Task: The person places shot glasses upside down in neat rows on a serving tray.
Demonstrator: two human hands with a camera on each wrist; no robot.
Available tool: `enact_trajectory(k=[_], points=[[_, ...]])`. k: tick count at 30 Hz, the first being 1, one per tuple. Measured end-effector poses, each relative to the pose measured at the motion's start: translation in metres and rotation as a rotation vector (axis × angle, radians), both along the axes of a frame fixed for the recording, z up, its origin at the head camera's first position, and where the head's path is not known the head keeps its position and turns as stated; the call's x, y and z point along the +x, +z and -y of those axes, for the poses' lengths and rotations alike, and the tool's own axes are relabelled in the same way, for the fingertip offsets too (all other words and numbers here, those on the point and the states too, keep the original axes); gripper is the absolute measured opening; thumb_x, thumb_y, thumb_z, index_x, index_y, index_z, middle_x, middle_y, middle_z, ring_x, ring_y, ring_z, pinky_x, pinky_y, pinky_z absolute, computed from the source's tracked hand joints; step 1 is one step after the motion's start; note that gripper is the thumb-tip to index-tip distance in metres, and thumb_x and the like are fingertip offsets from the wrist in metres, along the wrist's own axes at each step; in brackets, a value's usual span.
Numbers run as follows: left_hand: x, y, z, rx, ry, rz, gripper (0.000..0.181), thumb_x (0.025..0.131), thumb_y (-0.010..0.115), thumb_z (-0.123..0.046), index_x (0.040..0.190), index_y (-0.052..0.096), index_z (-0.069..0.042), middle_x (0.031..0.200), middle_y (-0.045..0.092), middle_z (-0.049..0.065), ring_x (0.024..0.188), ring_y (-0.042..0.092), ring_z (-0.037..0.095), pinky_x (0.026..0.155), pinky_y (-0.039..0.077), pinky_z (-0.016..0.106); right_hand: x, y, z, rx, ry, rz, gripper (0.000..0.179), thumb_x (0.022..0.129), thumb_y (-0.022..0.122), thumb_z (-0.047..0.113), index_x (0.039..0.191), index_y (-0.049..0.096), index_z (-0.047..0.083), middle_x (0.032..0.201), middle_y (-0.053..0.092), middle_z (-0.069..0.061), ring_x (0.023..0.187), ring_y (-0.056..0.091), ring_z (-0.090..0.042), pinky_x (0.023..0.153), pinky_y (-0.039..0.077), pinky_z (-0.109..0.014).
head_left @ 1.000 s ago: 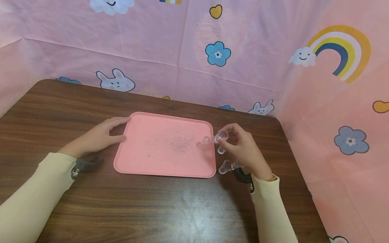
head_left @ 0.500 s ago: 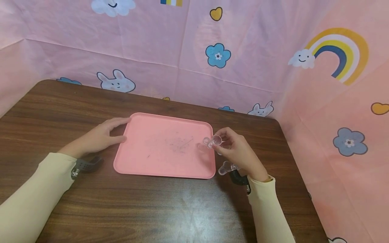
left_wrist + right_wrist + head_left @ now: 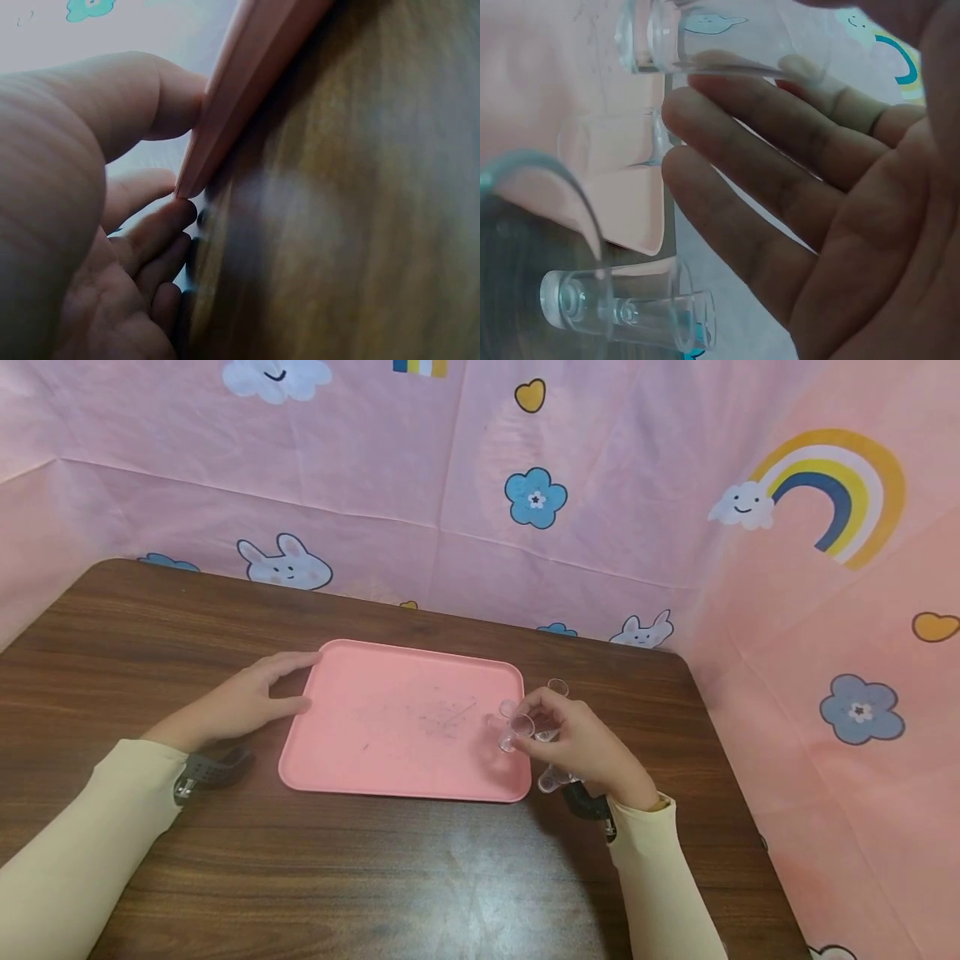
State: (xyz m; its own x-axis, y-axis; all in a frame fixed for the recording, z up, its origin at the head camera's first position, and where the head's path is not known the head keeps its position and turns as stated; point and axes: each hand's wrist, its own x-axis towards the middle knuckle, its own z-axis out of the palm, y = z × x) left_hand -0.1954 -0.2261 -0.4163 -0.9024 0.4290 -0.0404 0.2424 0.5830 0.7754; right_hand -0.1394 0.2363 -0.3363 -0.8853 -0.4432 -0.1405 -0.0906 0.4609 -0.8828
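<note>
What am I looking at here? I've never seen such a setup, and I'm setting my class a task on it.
No machine here: the grip is a person's two bare hands. The wide picture comes from a camera worn on the head, looking forward and down; the two close ones come from cameras on the left and right wrists. On the brown table lies a pink tray, with one clear cup standing on it and more cups beside it, on the right. The left hand touches the tray's left edge. The right hand holds another cup near the right edge.
</note>
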Motion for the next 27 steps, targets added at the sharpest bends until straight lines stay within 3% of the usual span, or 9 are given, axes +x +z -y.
enact_trajectory(k=[6,17,23,27], points=[[0.0002,-0.0003,-0.0001,-0.005,0.006,0.007,0.074,0.099,0.071,-0.028,0.161,0.035,-0.009,0.165,0.027,0.024,0.152,0.019,0.049,0.116,0.019,0.074,-0.0005,-0.0026,0.0030,0.064,0.032,0.012,0.037,0.092,0.081,0.021,0.121,0.060,0.014,0.120,0.068,-0.010,0.079,0.072,-0.045,0.050,0.059,-0.054],[0.0010,0.0015,-0.0003,-0.005,0.001,-0.014,0.073,0.099,0.071,-0.026,0.160,0.036,-0.007,0.164,0.029,0.025,0.152,0.021,0.050,0.116,0.019,0.074,-0.0038,-0.0084,0.0041,0.140,0.040,-0.014,0.038,0.093,0.080,0.021,0.126,0.061,0.011,0.122,0.069,-0.007,0.092,0.073,-0.035,0.050,0.060,-0.049],[0.0013,0.0006,-0.0002,-0.004,0.005,-0.009,0.073,0.099,0.071,-0.026,0.160,0.035,-0.007,0.164,0.029,0.025,0.152,0.020,0.050,0.116,0.019,0.074,-0.0038,-0.0089,0.0036,0.134,0.038,-0.014,0.039,0.093,0.080,0.019,0.127,0.061,0.011,0.123,0.068,-0.009,0.095,0.072,-0.036,0.050,0.060,-0.050],[0.0014,0.0003,-0.0009,-0.002,0.010,0.002,0.073,0.099,0.071,-0.026,0.160,0.035,-0.009,0.164,0.029,0.024,0.152,0.020,0.049,0.116,0.019,0.074,-0.0013,-0.0056,0.0034,0.066,0.025,-0.026,0.034,0.094,0.078,0.015,0.122,0.059,0.015,0.120,0.068,-0.010,0.081,0.069,-0.047,0.047,0.058,-0.054]])
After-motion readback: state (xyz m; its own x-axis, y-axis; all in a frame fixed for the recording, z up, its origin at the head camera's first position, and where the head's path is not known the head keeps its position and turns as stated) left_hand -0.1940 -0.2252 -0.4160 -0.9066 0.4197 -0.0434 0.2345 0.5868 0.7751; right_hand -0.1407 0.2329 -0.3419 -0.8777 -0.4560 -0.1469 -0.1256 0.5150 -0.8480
